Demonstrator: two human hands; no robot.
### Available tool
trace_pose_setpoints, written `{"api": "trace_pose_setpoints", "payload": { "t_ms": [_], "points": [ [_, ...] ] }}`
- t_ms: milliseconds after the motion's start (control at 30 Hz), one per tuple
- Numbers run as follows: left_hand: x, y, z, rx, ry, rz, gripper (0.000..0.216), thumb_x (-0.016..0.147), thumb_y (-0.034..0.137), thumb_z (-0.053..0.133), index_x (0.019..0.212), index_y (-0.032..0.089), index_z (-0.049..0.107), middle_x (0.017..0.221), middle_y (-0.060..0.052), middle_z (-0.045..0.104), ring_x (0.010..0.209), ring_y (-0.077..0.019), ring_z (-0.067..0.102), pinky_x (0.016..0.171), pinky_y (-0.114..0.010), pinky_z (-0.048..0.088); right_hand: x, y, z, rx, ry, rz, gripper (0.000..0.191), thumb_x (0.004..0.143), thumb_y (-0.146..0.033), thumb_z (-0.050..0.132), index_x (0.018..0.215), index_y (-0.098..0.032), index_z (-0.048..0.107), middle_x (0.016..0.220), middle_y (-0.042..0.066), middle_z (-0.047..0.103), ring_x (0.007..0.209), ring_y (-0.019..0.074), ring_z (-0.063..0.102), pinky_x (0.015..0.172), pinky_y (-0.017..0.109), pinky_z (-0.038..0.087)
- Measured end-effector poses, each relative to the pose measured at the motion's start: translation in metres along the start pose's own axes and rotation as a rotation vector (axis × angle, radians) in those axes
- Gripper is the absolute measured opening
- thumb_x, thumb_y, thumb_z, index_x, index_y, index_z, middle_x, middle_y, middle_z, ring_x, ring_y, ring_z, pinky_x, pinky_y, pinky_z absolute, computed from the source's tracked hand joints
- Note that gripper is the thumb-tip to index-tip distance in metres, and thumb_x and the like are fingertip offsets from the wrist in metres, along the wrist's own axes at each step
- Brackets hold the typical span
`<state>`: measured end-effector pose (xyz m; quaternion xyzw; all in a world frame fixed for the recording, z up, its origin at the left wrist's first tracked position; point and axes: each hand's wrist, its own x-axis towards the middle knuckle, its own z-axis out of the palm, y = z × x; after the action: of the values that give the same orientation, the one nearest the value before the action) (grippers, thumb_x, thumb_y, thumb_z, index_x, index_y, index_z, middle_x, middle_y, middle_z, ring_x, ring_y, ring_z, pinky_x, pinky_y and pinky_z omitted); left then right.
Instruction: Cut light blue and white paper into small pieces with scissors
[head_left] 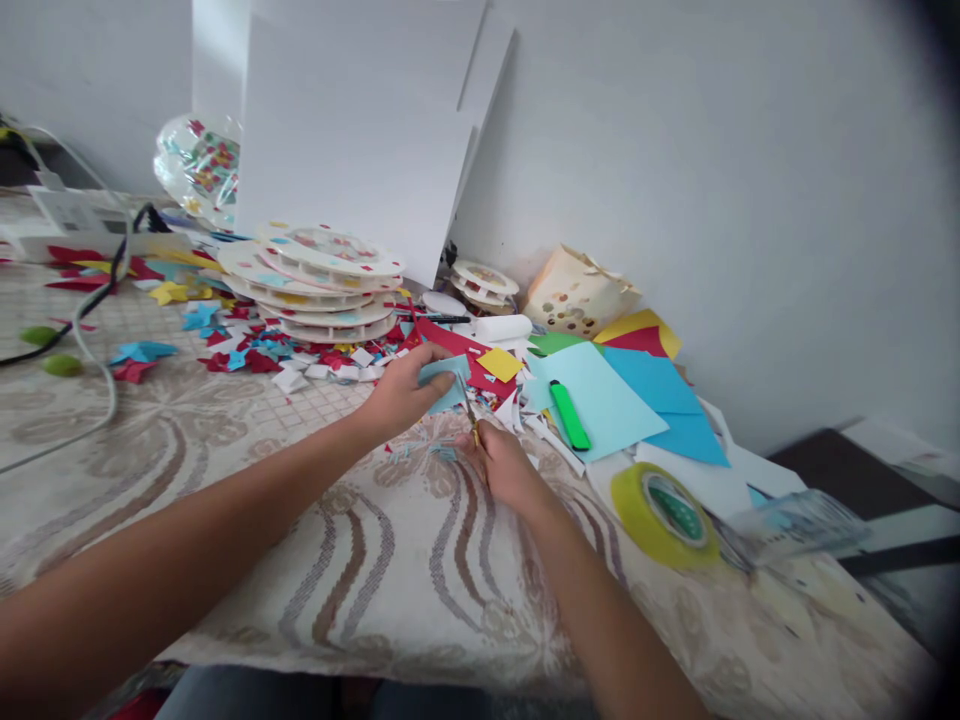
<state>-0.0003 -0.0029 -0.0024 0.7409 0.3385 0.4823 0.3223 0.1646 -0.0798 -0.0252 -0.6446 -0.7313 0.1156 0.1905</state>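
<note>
My left hand (409, 388) pinches a small piece of light blue paper (454, 394) between thumb and fingers. My right hand (501, 458) is closed around the handles of a pair of scissors (471, 412), whose blades point away from me and lie at the right edge of the light blue paper. Thin light blue paper strips (431, 450) lie on the cloth below my hands. Just beyond sit a red sheet (465, 345) and a yellow paper square (501, 364).
Stacked decorated white discs (322, 285) stand behind, amid cut paper pieces. To the right, a green box cutter (568, 415) rests on light blue paper (622, 400), near yellow tape (664, 515). A white cable (112, 385) runs at left. White boards (352, 120) lean against the wall.
</note>
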Motion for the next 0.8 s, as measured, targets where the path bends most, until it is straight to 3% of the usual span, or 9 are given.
{"api": "trace_pose_setpoints", "payload": {
  "t_ms": [800],
  "points": [
    [0.0004, -0.0010, 0.0003, 0.005, -0.015, -0.022, 0.022, 0.074, 0.034, 0.050, 0.086, 0.017, 0.054, 0.074, 0.001, 0.054, 0.070, -0.0129, 0.049, 0.064, -0.025, 0.039, 0.0008, 0.0030, 0.0015, -0.003, 0.025, -0.023, 0.039, 0.087, -0.050, 0.035, 0.077, -0.016, 0.052, 0.069, 0.005, 0.059, 0.065, 0.0143, 0.052, 0.057, 0.022, 0.032]
  ]
}}
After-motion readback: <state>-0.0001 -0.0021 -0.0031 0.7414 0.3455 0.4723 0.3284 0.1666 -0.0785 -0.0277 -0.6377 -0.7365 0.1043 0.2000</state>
